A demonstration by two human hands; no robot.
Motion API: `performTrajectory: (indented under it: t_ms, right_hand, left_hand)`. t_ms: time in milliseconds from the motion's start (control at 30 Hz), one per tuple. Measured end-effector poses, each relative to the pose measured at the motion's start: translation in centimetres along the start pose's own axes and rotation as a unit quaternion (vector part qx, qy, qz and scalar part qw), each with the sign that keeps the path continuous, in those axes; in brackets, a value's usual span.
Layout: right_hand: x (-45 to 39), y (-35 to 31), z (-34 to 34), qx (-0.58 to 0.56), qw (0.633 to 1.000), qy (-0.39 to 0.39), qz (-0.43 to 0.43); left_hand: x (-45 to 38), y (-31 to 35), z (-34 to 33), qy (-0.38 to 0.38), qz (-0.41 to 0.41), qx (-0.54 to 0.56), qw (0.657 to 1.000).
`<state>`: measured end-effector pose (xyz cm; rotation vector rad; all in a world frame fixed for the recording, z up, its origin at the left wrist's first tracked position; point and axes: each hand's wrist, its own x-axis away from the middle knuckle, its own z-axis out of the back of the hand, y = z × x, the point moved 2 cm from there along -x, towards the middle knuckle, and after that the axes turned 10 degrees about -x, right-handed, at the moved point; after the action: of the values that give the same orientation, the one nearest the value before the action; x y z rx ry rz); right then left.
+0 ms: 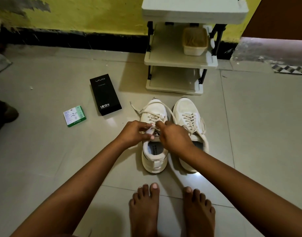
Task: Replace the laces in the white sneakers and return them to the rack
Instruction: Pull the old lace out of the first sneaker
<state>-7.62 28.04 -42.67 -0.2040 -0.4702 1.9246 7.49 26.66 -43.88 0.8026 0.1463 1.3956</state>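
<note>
Sneakers sit side by side on the floor just before the rack point(179, 63). My left hand point(135, 132) and right hand point(175, 136) each pinch the lace point(157, 117) over the left sneaker point(154, 161), mid-lacing I judge. Right sneaker point(187, 110) looks laced. Both remain unshelved.

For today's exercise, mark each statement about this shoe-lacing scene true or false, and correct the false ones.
1. Both hands work at the laces of the left sneaker. True: the left hand and right hand pinch its lace.
2. The sneakers sit on the rack. False: they stand on the floor in front of the rack.
3. A black box lies on the floor left of the sneakers. True.
4. The right sneaker has no laces. False: it is laced.
5. The rack's middle shelf holds a container. True.
</note>
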Motion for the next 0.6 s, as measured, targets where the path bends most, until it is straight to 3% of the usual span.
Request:
performTrajectory:
  t_ms: [167, 300, 367, 500, 600]
  right_hand:
    - [-0.7, -0.7, -0.1, 0.201, 0.973, 0.048, 0.105]
    - [-1.5, -1.7, -0.3, 0.230, 0.959, 0.032, 0.161]
    - [-2.0, -2.2, 0.6, 0.214, 0.964, 0.055, 0.150]
    - [-3.2, -0.8, 1.1, -0.011, 0.999, 0.026, -0.030]
    - [-2.5, 0.5, 0.1, -0.222, 0.965, 0.050, -0.129]
  left_hand:
    - [0.2, -0.1, -0.7, 0.028, -0.004, -0.047, 0.998]
    - [0.4, 0.5, -1.2, 0.042, -0.011, -0.090, 0.995]
    - [0.4, 0.5, -1.3, 0.049, -0.005, -0.086, 0.995]
    - [0.3, 0.4, -1.5, 0.055, 0.004, -0.067, 0.996]
    - [0.3, 0.4, -1.7, 0.066, 0.010, -0.066, 0.996]
